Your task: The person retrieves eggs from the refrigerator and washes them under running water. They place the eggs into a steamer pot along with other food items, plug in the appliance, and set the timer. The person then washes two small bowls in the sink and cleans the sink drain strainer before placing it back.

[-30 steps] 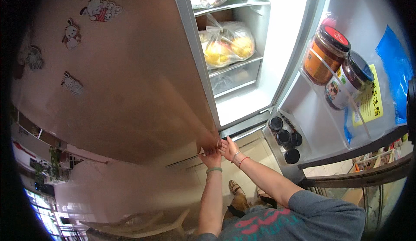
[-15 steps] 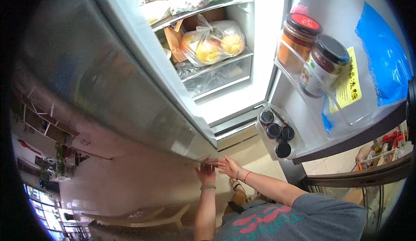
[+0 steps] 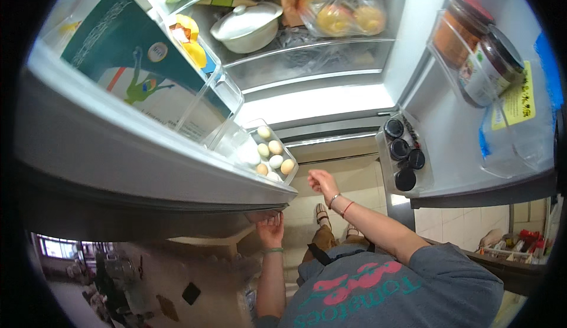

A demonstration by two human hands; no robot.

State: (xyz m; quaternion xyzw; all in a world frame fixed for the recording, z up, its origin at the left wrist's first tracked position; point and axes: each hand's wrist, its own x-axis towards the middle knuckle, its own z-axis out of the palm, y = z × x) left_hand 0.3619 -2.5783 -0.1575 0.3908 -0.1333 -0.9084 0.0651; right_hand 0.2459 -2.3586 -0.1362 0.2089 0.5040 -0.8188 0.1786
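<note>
The left refrigerator door (image 3: 177, 174) stands swung open toward me. My left hand (image 3: 270, 226) is at its lower near edge, fingers hooked on the rim. Just right of that door, my right hand (image 3: 322, 183) hangs in the air with nothing in it, fingers loosely bent and a little apart. Nearest to it is a clear egg tray (image 3: 293, 177) in the door's bottom shelf, holding several white and brown eggs (image 3: 275, 147). Above the eggs, a large dark green box (image 3: 100, 38) and a yellow package (image 3: 192, 44) stand in the door's shelves.
The right door (image 3: 472, 189) is open too, bearing two dark-lidded jars (image 3: 493, 71), black-capped bottles (image 3: 400, 149) and a blue bag (image 3: 549, 68). Inside the fridge are a white lidded pot (image 3: 248, 27) and a bag of fruit (image 3: 345, 12). A basket (image 3: 511, 254) sits at lower right.
The left door has swung open toward the left and me, bringing the eggs, green box and pot into view. My right hand has come off the door; my left stays at its edge.
</note>
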